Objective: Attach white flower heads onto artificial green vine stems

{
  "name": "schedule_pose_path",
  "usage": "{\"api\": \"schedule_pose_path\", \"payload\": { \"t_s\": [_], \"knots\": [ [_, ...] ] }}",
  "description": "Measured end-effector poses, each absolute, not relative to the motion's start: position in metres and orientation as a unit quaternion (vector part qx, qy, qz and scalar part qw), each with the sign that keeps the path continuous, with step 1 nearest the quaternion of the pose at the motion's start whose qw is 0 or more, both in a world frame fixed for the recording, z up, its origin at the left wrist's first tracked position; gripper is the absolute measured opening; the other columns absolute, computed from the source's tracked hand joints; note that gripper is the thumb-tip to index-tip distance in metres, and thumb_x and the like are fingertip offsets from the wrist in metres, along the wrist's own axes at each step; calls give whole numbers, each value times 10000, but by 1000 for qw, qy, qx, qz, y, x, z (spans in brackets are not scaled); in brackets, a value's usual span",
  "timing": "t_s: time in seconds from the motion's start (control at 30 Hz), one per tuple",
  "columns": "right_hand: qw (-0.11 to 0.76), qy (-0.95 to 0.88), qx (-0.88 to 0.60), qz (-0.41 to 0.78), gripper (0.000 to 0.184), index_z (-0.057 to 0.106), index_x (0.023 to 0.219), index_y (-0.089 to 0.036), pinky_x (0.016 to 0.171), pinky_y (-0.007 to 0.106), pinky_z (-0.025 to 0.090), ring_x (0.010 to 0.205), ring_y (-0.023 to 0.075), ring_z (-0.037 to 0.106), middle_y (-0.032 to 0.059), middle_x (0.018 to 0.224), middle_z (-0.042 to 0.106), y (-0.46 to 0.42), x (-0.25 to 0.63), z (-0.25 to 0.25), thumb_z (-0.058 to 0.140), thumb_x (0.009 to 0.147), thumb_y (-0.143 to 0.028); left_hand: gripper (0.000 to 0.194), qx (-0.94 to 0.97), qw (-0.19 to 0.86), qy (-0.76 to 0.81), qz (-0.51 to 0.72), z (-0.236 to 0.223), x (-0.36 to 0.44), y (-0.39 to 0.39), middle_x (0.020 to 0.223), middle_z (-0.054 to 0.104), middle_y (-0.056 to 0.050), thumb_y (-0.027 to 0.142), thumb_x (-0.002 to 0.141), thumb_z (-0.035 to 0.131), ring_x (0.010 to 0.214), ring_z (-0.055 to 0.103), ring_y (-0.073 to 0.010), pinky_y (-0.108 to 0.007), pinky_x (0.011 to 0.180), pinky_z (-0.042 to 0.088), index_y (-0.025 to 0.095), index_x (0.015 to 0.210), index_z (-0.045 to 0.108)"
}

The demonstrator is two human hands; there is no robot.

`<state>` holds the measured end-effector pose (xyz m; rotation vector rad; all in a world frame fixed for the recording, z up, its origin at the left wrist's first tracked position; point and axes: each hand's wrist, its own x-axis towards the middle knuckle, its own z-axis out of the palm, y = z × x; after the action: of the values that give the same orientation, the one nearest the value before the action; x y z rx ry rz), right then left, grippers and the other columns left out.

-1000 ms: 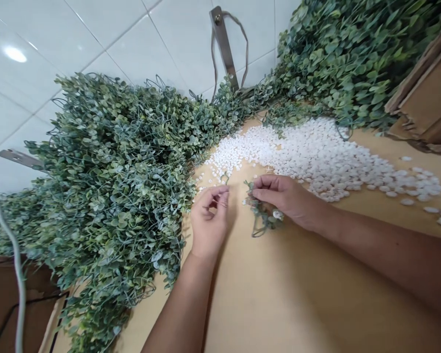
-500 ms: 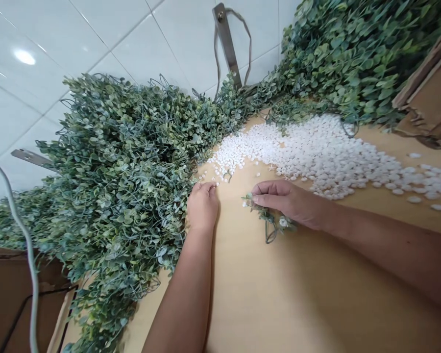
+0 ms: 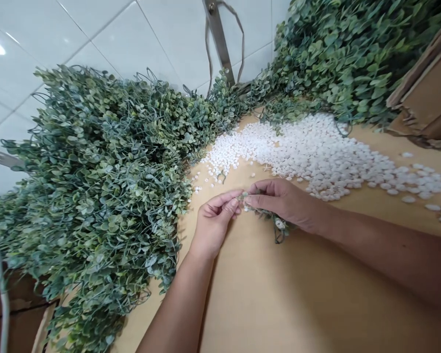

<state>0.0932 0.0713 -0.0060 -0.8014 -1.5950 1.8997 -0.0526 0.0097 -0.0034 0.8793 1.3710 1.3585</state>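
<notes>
My right hand (image 3: 282, 201) grips a small green plastic sprig (image 3: 275, 223) over the light wooden table (image 3: 297, 294); the sprig's stem curls out below the palm with a white bit on it. My left hand (image 3: 215, 220) is pinched, fingertips pressed against the sprig's tip right beside the right thumb. What the left fingers pinch is too small to make out. A spread of several small white plastic pieces (image 3: 316, 152) lies just beyond both hands.
A large heap of green artificial foliage (image 3: 103, 166) covers the table's left side, and another heap (image 3: 338, 54) sits at the back right. Cardboard boxes (image 3: 426, 93) stand at the right edge. A metal bracket (image 3: 217, 37) with cord hangs on the white tiled wall.
My left hand went out to the loose white pieces by the foliage, then came back pinched to the sprig's tip. My right hand stayed holding the sprig.
</notes>
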Motion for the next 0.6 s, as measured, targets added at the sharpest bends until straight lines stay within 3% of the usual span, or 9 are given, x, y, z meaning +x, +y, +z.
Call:
{"api": "schedule_pose_path", "payload": {
  "t_s": [0.23, 0.37, 0.6],
  "knots": [
    [291, -603, -333, 664, 283, 600, 604, -147, 430, 214, 227, 465, 66, 307, -49, 491, 398, 71, 92, -7, 680, 637, -416, 224, 331, 521, 541, 571, 0, -59, 13, 554, 636, 22, 269, 516, 817, 522, 546, -54, -161, 514, 423, 165, 675, 698],
    [303, -595, -350, 657, 259, 596, 625, -150, 413, 205, 229, 451, 63, 308, -51, 484, 405, 69, 90, -7, 672, 631, -397, 250, 306, 513, 553, 580, -1, -61, 14, 624, 687, -4, 254, 483, 828, 538, 565, -62, -174, 528, 435, 164, 689, 717],
    [314, -592, -350, 655, 273, 538, 572, -150, 403, 190, 221, 432, 52, 311, -59, 449, 414, 67, 90, -6, 661, 620, -389, 234, 318, 537, 554, 551, -4, -56, 12, 573, 680, -3, 229, 497, 823, 538, 560, -56, -166, 557, 430, 172, 709, 743]
  ]
}}
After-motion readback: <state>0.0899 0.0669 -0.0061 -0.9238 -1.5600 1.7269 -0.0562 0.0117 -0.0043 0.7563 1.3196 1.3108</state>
